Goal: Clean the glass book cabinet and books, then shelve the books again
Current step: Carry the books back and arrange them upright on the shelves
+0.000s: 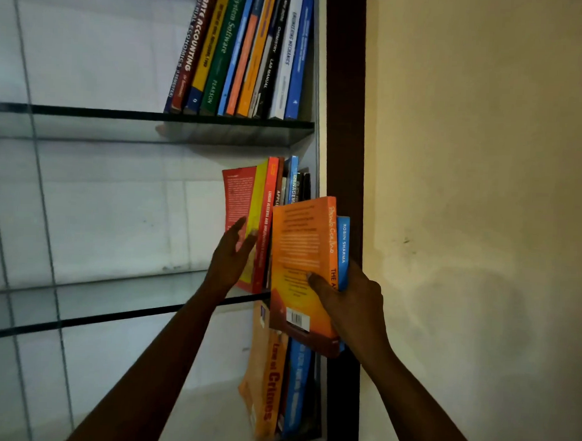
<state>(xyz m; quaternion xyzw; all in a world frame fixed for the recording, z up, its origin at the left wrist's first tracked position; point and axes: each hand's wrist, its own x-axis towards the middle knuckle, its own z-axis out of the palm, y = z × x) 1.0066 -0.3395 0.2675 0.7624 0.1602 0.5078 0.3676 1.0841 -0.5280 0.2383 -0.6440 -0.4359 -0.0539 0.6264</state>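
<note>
My right hand [349,299] grips two paperbacks together: an orange book [301,254] with its back cover toward me and a thin blue book [342,249] behind it, held in front of the middle glass shelf [112,316]. My left hand [233,254] is open, its fingers resting against the red and yellow book [242,201] at the left end of the leaning row on that shelf. The row leans right against the cabinet's side.
A row of textbooks [243,51] leans on the upper glass shelf [87,112]. On the lowest shelf, an orange book [266,379] and a blue one [297,380] stand. The dark wooden frame [346,106] and a cream wall [485,162] lie to the right.
</note>
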